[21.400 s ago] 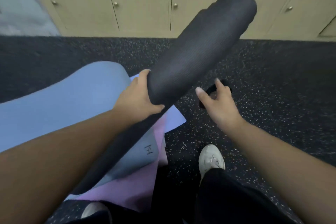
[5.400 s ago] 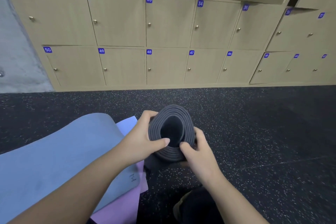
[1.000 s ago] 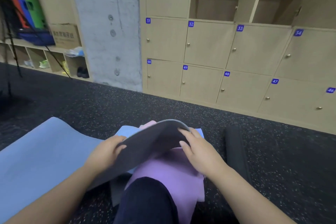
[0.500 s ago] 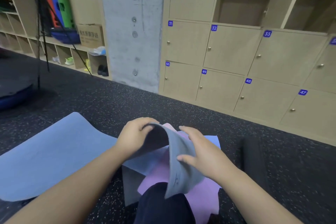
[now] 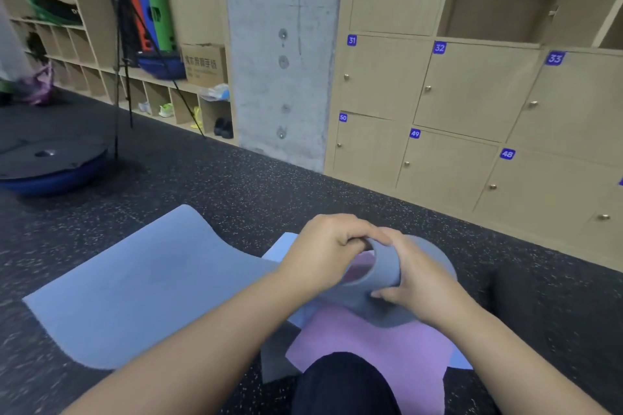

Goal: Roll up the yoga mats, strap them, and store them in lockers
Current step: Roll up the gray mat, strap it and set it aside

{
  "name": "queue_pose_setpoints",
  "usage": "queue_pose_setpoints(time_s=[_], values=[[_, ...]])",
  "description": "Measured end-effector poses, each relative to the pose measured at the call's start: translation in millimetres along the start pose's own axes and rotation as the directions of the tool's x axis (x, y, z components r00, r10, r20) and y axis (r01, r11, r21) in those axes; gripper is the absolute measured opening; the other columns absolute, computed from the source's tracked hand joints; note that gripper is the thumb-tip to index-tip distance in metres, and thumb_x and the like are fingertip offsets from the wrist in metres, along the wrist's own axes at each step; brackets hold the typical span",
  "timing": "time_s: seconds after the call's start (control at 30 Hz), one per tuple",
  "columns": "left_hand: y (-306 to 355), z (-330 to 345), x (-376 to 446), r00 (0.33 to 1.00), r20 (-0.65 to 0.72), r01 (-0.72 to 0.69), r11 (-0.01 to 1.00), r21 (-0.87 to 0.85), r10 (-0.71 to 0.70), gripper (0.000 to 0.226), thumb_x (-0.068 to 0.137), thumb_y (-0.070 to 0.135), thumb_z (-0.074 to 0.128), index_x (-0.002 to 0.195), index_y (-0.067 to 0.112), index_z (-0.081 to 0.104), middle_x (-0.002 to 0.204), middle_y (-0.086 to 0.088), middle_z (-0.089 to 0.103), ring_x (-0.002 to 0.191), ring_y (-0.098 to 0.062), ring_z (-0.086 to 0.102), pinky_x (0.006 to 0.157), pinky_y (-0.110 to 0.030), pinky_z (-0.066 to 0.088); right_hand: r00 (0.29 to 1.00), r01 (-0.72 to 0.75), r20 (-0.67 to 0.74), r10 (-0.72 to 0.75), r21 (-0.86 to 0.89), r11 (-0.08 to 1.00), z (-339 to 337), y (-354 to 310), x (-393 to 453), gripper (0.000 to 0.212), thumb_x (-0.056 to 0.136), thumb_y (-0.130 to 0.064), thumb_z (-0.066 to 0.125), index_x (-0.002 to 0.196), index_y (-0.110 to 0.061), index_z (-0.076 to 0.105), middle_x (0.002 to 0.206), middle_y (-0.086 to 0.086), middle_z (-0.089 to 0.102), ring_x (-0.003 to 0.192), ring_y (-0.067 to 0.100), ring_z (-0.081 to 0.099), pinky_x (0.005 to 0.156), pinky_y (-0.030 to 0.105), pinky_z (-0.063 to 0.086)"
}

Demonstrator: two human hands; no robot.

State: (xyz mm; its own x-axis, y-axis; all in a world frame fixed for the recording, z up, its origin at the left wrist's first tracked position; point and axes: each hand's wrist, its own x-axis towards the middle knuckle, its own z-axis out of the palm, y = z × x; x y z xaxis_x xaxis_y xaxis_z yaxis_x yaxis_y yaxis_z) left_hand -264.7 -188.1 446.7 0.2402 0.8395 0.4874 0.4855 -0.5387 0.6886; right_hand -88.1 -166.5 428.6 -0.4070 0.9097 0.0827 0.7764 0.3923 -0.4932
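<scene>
Two hands work at the near end of the blue-grey yoga mat [image 5: 141,283], which lies spread across the dark speckled floor [image 5: 236,189] and extends to the left. The left hand [image 5: 323,246] grips the curled end of this mat from above, with its fingers folded over the edge and tucked inward. The right hand [image 5: 414,276] grips the same curl from the right side, with the thumb pressed on the near face and the fingers wrapped round the far face. Between the hands the mat end forms a loose, open loop standing off the floor; it is not a tight roll. Beneath this mat lies a purple yoga mat [image 5: 381,347], flat, with one corner showing under the curl and a wider area near the person's dark-clad knee [image 5: 344,384]. A pale blue mat [image 5: 279,246] shows as a thin strip under both. To the right, a dark rolled mat [image 5: 526,300] lies on the floor, apart from the hands; its strap cannot be made out. The wooden lockers [image 5: 472,94] stand along the far wall, with doors 31, 32, 33, 48, 49 and 50 closed and compartments in the upper row open. A concrete pillar [image 5: 283,44] stands left of the lockers. A blue balance trainer [image 5: 50,165] rests on the floor at far left.
</scene>
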Motion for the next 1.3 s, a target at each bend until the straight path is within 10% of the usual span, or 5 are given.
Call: queue_pose_setpoints(time_s=[0.2,0.43,0.9,1.1,1.3], values=[[-15.4,-7.6,-14.6,0.994,-0.045,0.103,0.994,-0.022,-0.104,0.038,0.080,-0.003,0.050,0.097,0.019,0.076,0.087,0.019,0.064,0.084,0.003,0.059,0.069,-0.006,0.041,0.987,-0.072,-0.147,0.058,-0.087,0.994,21.3,-10.2,21.6,0.025,0.083,-0.037,0.051,0.088,-0.061,0.052,0.093,-0.016,0.064,0.087,0.014,0.061,0.074,0.033,0.048],[-87.1,-46.8,-43.4,0.962,-0.157,0.241,0.964,0.116,-0.222,0.025,0.097,0.016,0.052,0.117,0.022,0.066,0.113,0.016,0.065,0.107,-0.001,0.057,0.095,-0.019,0.041,0.937,-0.071,-0.332,0.111,0.130,0.989,20.1,-26.6,4.4,0.051,0.073,-0.049,0.023,0.085,-0.029,0.069,0.077,-0.003,0.065,0.073,0.025,0.054,0.060,0.033,0.038],[-218.9,-84.9,-111.3,0.583,-0.331,0.812,0.524,0.258,-0.742,0.018,0.100,0.023,0.047,0.093,0.024,0.064,0.092,-0.002,0.068,0.090,-0.025,0.061,0.079,-0.035,0.049,0.868,-0.233,-0.299,0.396,0.459,0.857,21.8,-26.0,-6.2,0.046,0.087,-0.005,0.044,0.092,-0.048,0.062,0.084,-0.010,0.063,0.070,0.013,0.047,0.056,0.027,0.037],[-165.2,-98.4,-24.1,0.690,-0.552,0.633,0.760,0.146,-0.468,0.018,0.097,0.013,0.051,0.090,0.010,0.067,0.088,-0.007,0.063,0.085,-0.028,0.056,0.067,-0.033,0.036,0.877,-0.132,-0.315,0.362,0.567,0.813,24.7,-40.1,2.6,0.020,0.092,-0.018,0.058,0.089,-0.038,0.058,0.078,-0.017,0.065,0.083,0.018,0.061,0.070,0.035,0.046],[-102.1,-101.0,50.0,0.923,-0.385,0.206,0.878,0.432,-0.027,0.016,0.090,0.011,0.058,0.089,0.007,0.073,0.079,-0.010,0.063,0.079,-0.028,0.056,0.068,-0.035,0.039,0.916,-0.155,-0.328,0.230,0.239,0.959,12.7,-51.5,1.6,0.077,0.088,-0.009,0.046,0.146,-0.042,0.010,0.135,-0.003,0.044,0.090,0.032,0.059,0.069,0.035,0.046]])
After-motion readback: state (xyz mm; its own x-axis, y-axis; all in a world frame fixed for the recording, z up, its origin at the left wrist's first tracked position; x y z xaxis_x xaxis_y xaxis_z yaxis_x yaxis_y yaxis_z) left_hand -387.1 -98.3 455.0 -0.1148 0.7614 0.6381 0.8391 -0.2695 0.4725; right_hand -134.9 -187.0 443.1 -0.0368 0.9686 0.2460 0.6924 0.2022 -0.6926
